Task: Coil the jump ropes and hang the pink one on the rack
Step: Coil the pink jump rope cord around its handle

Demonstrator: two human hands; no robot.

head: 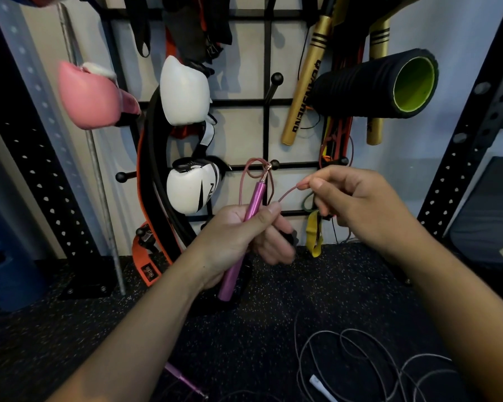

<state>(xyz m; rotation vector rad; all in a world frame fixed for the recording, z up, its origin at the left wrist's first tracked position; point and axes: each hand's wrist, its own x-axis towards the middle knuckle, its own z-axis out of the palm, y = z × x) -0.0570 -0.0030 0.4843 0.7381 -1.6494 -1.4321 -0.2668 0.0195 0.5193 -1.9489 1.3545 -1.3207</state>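
My left hand (238, 239) grips the pink jump rope's metallic handle (241, 242), which tilts up toward the wall rack (269, 103). A pink cord loop (249, 172) rises from the handle's top swivel. My right hand (357, 204) pinches the pink cord (288, 194) a short way to the right of the handle. The second pink handle (183, 381) lies on the floor below my left forearm. A grey jump rope (360, 361) with a white handle (321, 387) lies loose and tangled on the floor at lower right.
The black grid rack carries pegs (276, 79), white boxing gloves (186, 91), a pink glove (90, 100), gold sticks (305, 82), a black foam roller (375, 84), belts and resistance bands (314, 236). Perforated black uprights (474, 134) flank it. The floor is speckled black rubber (244, 338).
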